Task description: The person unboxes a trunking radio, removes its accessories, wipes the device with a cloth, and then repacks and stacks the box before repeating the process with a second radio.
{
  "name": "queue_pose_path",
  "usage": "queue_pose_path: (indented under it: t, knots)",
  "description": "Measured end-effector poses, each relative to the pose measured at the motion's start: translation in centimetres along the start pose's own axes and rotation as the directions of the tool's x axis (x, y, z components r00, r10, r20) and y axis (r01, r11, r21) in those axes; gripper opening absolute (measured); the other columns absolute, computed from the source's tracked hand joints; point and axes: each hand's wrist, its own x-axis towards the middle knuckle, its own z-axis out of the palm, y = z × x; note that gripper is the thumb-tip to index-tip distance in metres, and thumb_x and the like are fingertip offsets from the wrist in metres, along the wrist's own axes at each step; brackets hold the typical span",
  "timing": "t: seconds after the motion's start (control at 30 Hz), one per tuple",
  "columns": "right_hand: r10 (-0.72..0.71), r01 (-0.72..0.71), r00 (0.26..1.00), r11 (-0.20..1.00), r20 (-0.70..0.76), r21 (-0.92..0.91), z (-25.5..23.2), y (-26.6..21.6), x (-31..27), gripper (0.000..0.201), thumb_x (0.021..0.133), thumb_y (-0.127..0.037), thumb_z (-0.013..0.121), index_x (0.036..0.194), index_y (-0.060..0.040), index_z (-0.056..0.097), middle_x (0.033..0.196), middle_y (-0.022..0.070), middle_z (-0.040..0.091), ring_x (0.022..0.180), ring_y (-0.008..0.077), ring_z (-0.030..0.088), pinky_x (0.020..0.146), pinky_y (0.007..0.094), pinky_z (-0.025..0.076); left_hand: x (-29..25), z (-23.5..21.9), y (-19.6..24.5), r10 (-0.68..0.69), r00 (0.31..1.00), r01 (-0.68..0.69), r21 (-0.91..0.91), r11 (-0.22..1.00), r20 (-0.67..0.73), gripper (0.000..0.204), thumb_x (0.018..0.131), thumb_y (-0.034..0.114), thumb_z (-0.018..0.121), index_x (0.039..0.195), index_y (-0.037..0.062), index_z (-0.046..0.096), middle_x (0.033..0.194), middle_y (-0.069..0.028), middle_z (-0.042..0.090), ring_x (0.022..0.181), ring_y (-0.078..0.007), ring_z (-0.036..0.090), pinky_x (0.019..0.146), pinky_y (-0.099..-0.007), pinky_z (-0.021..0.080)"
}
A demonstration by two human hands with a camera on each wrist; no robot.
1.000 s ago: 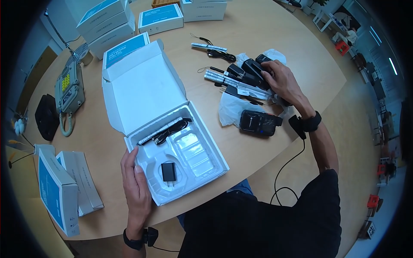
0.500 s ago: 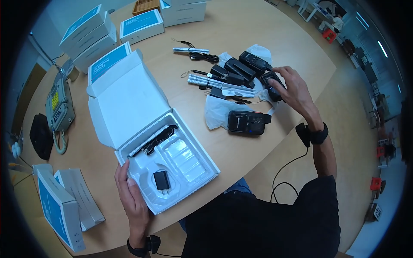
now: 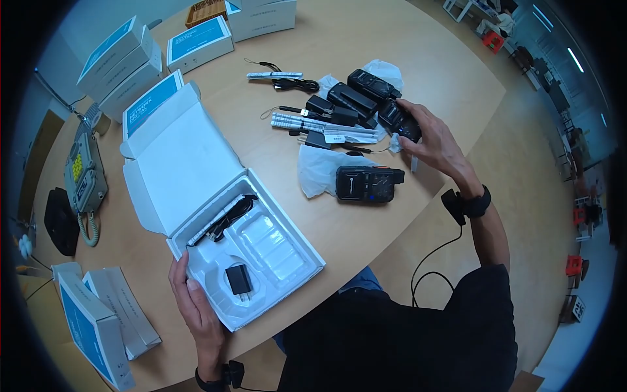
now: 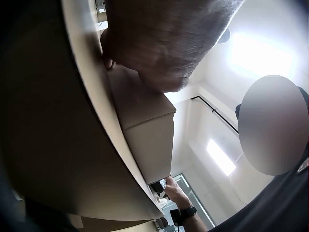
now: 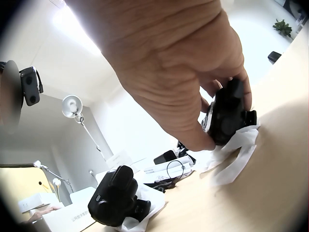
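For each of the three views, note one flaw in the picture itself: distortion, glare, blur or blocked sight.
Head view: fisheye bends the table edge and darkens the corners. Left wrist view: the left hand and table underside fill the frame in shadow, with ceiling-light glare behind. Right wrist view: the right hand looms close and soft, its black device backlit against a washed-out bright room.

The head camera looked steeply down from above on the whole wooden table [image 3: 366,215]. The left wrist camera sat very near, below the table's near edge, facing up past the open white box [image 4: 145,130] toward the ceiling. The right wrist camera sat low at the table surface, close under the right hand [image 5: 164,72], facing left. Both wrist views shared that hand with the head view.
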Motion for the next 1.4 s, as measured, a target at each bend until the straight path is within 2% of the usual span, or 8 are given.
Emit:
queue_pose_path:
  t: [0.33,0.5,0.83,0.93,1.1,1.2,1.33,1.4]
  knots:
    - [0.009,-0.009,0.996,1.000,-0.093,-0.007,1.7,0.5,0.1,0.064,0.091,-0.020,0.071,0.148,-0.0054,0.045,0.128,0.0212,0.059,0.114,0.0375,0.061,0.097,0.0450,0.051,-0.2,0.2,-0.4,-0.036,0.999,0.035,-0.049,0.998,-0.022,0.044,0.111,0.019,0.031,0.146,-0.0042,0.046,0.147,-0.0214,0.044,0.138,-0.0316,0.043,0.118,-0.0413,0.028]
    - [-0.040,0.015,0.981,0.991,-0.188,-0.129,2.7,0.1,-0.4,0.065,0.091,-0.020,0.071,0.148,-0.0044,0.045,0.130,0.0182,0.058,0.109,0.0342,0.062,0.094,0.0439,0.053,-0.2,0.3,-0.1,-0.040,0.999,0.038,-0.054,0.998,-0.029,0.045,0.111,0.020,0.030,0.146,-0.0041,0.045,0.147,-0.0215,0.044,0.138,-0.0315,0.043,0.118,-0.0412,0.028]
    - [-0.062,0.024,0.976,0.984,-0.209,-0.176,3.0,0.0,-0.5,0.066,0.090,-0.020,0.072,0.149,-0.0053,0.044,0.130,0.0172,0.058,0.108,0.0331,0.060,0.094,0.0437,0.052,-0.4,0.5,-0.7,-0.041,0.998,0.039,-0.046,0.998,-0.044,0.049,0.111,0.028,0.028,0.149,-0.0004,0.044,0.149,-0.0189,0.044,0.139,-0.0282,0.042,0.119,-0.0413,0.028]
    - [-0.051,0.016,0.977,0.986,-0.206,-0.167,2.9,-0.1,-0.3,0.060,0.092,-0.020,0.071,0.145,-0.0040,0.049,0.133,0.0174,0.057,0.112,0.0340,0.060,0.096,0.0439,0.051,-0.3,0.7,-0.5,-0.042,0.998,0.039,-0.056,0.998,-0.049,0.048,0.110,0.025,0.029,0.147,-0.0020,0.045,0.148,-0.0204,0.043,0.138,-0.0299,0.042,0.118,-0.0417,0.028]
    - [-0.218,0.174,0.877,0.975,-0.428,-0.141,2.2,-1.5,0.8,0.036,0.092,-0.014,0.072,0.126,-0.0033,0.065,0.131,0.0156,0.062,0.115,0.0325,0.062,0.094,0.0417,0.052,-0.2,0.7,-0.3,-0.056,0.997,0.052,-0.069,0.996,-0.052,0.048,0.109,0.024,0.030,0.145,-0.0030,0.046,0.146,-0.0218,0.041,0.136,-0.0316,0.043,0.116,-0.0422,0.030]
    - [-0.319,0.338,0.870,0.941,-0.375,-0.016,1.4,-2.4,1.7,0.028,0.091,-0.010,0.073,0.119,-0.0041,0.068,0.120,0.0131,0.067,0.104,0.0300,0.067,0.085,0.0386,0.056,-0.2,0.6,-0.4,-0.052,0.998,0.048,-0.064,0.997,-0.048,0.049,0.110,0.028,0.029,0.146,-0.0009,0.046,0.145,-0.0184,0.045,0.137,-0.0287,0.043,0.118,-0.0418,0.029]
    - [-0.273,0.293,0.954,0.938,-0.124,0.186,0.9,-3.9,2.2,0.028,0.089,-0.012,0.076,0.115,-0.0042,0.069,0.108,0.0119,0.070,0.091,0.0284,0.070,0.079,0.0377,0.058,-0.1,0.6,-0.5,-0.039,0.998,0.037,-0.051,0.998,-0.046,0.049,0.110,0.028,0.029,0.146,-0.0010,0.046,0.145,-0.0188,0.045,0.137,-0.0289,0.042,0.118,-0.0423,0.028]
    - [-0.271,0.276,0.961,0.951,-0.056,0.141,1.3,-4.2,2.6,0.031,0.088,-0.012,0.076,0.117,-0.0046,0.068,0.105,0.0121,0.070,0.091,0.0283,0.070,0.079,0.0383,0.058,-0.1,0.6,-0.5,-0.037,0.998,0.035,-0.045,0.998,-0.044,0.049,0.110,0.028,0.029,0.145,-0.0010,0.046,0.145,-0.0189,0.044,0.138,-0.0291,0.042,0.118,-0.0425,0.028]
